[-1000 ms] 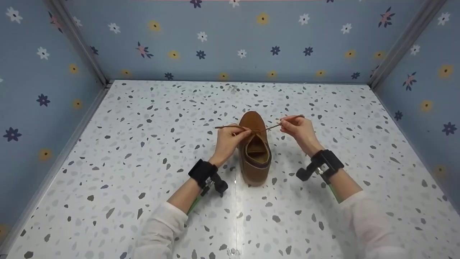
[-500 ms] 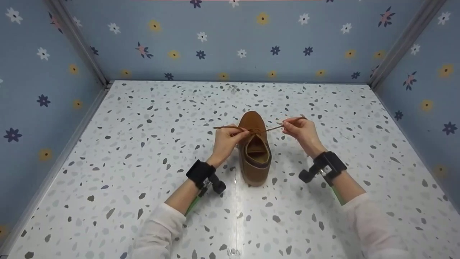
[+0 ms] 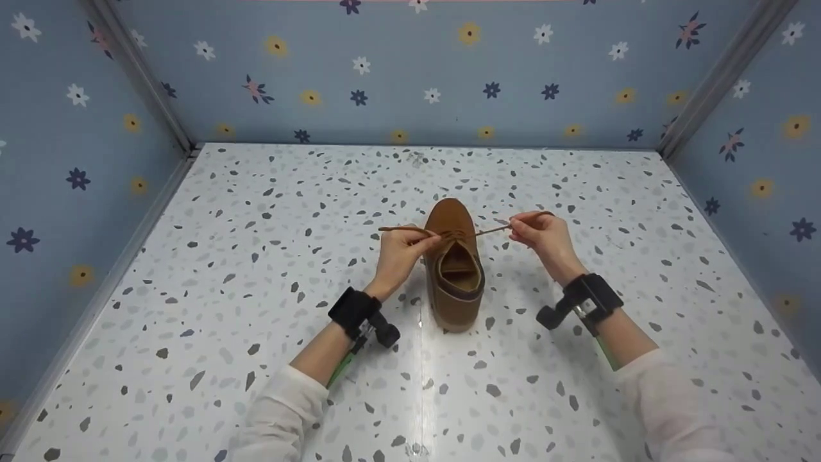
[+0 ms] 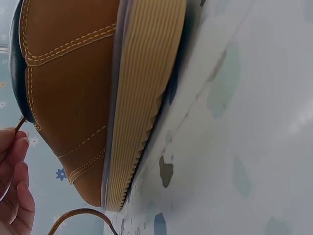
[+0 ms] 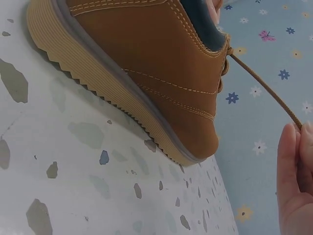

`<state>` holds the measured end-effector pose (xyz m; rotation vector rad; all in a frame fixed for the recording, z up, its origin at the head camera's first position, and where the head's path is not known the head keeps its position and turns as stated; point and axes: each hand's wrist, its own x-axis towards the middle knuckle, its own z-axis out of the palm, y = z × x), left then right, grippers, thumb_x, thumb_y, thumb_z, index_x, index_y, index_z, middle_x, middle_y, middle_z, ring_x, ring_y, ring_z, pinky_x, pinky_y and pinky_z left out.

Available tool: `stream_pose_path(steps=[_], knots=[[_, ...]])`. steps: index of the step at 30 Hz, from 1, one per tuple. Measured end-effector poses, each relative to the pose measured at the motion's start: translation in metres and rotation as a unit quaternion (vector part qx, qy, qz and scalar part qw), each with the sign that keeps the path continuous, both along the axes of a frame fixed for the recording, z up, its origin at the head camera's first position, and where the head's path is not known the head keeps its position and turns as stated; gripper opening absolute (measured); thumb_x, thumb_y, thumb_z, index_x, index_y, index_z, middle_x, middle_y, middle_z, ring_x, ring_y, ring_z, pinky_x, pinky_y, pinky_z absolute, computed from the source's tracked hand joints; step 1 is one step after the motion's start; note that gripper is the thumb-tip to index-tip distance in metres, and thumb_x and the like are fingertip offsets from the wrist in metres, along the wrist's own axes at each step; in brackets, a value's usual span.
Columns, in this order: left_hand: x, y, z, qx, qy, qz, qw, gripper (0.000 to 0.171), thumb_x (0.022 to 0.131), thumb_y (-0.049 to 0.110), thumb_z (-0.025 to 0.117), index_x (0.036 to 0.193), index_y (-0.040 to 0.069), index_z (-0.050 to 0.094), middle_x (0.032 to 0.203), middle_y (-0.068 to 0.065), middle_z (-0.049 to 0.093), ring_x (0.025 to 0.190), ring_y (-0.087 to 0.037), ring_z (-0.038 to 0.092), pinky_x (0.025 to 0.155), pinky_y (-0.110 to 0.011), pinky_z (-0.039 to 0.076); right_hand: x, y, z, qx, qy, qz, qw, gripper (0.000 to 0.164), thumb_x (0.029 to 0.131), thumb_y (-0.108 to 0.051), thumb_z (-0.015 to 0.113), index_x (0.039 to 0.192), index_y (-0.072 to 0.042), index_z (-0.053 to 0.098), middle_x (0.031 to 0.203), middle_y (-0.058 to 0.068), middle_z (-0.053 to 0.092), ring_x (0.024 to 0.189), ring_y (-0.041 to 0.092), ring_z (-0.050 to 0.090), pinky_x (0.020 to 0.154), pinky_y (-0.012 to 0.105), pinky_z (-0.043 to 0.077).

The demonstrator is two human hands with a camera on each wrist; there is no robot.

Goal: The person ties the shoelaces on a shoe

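A brown lace-up shoe (image 3: 455,313) stands upright on its sole, toe pointing away from me. Its tan ridged sole (image 4: 142,88) shows in the left wrist view. At the shoe's left side, my left hand (image 3: 399,256) pinches one shoelace (image 3: 396,228) close to the eyelets, its loose end sticking out leftward. To the right and apart from the shoe, my right hand (image 3: 550,242) pinches the other shoelace (image 5: 266,88) between thumb and fingers. That lace runs taut from the top eyelets to my fingertips. My left hand partly hides the lacing.
The speckled white tabletop (image 3: 256,269) surrounds the shoe. Blue flowered panels (image 3: 410,70) stand at the back and both sides. Each wrist wears a black strap (image 3: 354,311) with a small camera mount.
My right hand has drifted right and slightly toward me, drawing its lace longer. My left hand has shifted a little left. The shoe stays where it was.
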<state>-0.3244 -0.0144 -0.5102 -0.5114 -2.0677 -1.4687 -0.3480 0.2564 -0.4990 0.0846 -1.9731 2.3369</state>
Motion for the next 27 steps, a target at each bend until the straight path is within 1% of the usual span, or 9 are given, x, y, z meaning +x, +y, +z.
stream_pose_path(steps=[5, 10, 15, 19, 23, 24, 27], knots=[[0.000, -0.002, 0.000, -0.001, 0.008, -0.001, 1.0000, 0.006, 0.060, 0.034, 0.054, 0.059, 0.029, 0.057, 0.058, 0.018, 0.049, 0.042, 0.001, 0.039, 0.036, -0.020, 0.029, 0.001, 0.002, -0.001, -0.002, -0.007, -0.010, 1.000, 0.033, 0.059, -0.011, 0.059, 0.087, 0.003, 0.048, 0.085, 0.019, 0.044, 0.074, 0.028, 0.044, 0.061, 0.031, 0.036], [0.001, -0.003, 0.000, 0.002, 0.014, -0.002, 0.9999, 0.006, 0.060, 0.033, 0.055, 0.058, 0.028, 0.057, 0.058, 0.018, 0.048, 0.042, 0.000, 0.038, 0.036, -0.020, 0.029, 0.002, 0.004, -0.003, -0.003, -0.003, -0.011, 1.000, 0.033, 0.059, -0.011, 0.059, 0.086, 0.003, 0.048, 0.085, 0.020, 0.045, 0.073, 0.029, 0.045, 0.061, 0.031, 0.036], [0.003, -0.005, 0.000, 0.006, 0.012, -0.004, 0.9999, 0.006, 0.059, 0.033, 0.055, 0.058, 0.027, 0.057, 0.057, 0.018, 0.048, 0.042, 0.000, 0.038, 0.036, -0.020, 0.029, 0.004, 0.005, -0.002, 0.001, 0.005, -0.013, 1.000, 0.032, 0.059, -0.010, 0.059, 0.086, 0.003, 0.048, 0.084, 0.020, 0.044, 0.073, 0.029, 0.044, 0.061, 0.031, 0.036], [0.002, -0.006, -0.001, -0.002, 0.010, 0.001, 0.9999, 0.007, 0.060, 0.034, 0.055, 0.058, 0.027, 0.057, 0.057, 0.018, 0.049, 0.043, 0.000, 0.039, 0.037, -0.021, 0.029, 0.005, 0.005, -0.001, 0.001, 0.004, -0.015, 1.000, 0.032, 0.059, -0.010, 0.059, 0.086, 0.003, 0.048, 0.083, 0.020, 0.044, 0.072, 0.029, 0.045, 0.061, 0.031, 0.036], [0.002, -0.008, -0.001, -0.015, -0.003, 0.004, 0.9999, 0.009, 0.060, 0.034, 0.054, 0.059, 0.026, 0.057, 0.058, 0.016, 0.049, 0.043, -0.002, 0.039, 0.037, -0.021, 0.029, 0.006, 0.006, 0.000, 0.005, 0.000, -0.017, 1.000, 0.033, 0.059, -0.011, 0.059, 0.086, 0.003, 0.048, 0.083, 0.020, 0.045, 0.072, 0.029, 0.045, 0.061, 0.031, 0.036], [0.009, -0.009, 0.009, -0.017, -0.014, -0.011, 0.9997, 0.009, 0.062, 0.030, 0.054, 0.060, 0.022, 0.059, 0.059, 0.012, 0.051, 0.044, -0.003, 0.040, 0.038, -0.021, 0.029, 0.006, 0.006, 0.000, 0.006, -0.001, -0.018, 1.000, 0.033, 0.059, -0.011, 0.059, 0.086, 0.003, 0.048, 0.083, 0.020, 0.045, 0.072, 0.029, 0.045, 0.061, 0.031, 0.037], [0.008, -0.010, 0.008, -0.023, -0.024, -0.010, 0.9994, 0.011, 0.063, 0.030, 0.054, 0.060, 0.021, 0.059, 0.059, 0.011, 0.051, 0.043, -0.005, 0.039, 0.038, -0.023, 0.028, 0.006, 0.008, 0.000, 0.008, 0.002, -0.018, 1.000, 0.033, 0.059, -0.011, 0.059, 0.086, 0.003, 0.048, 0.084, 0.020, 0.045, 0.073, 0.029, 0.045, 0.061, 0.031, 0.037]])
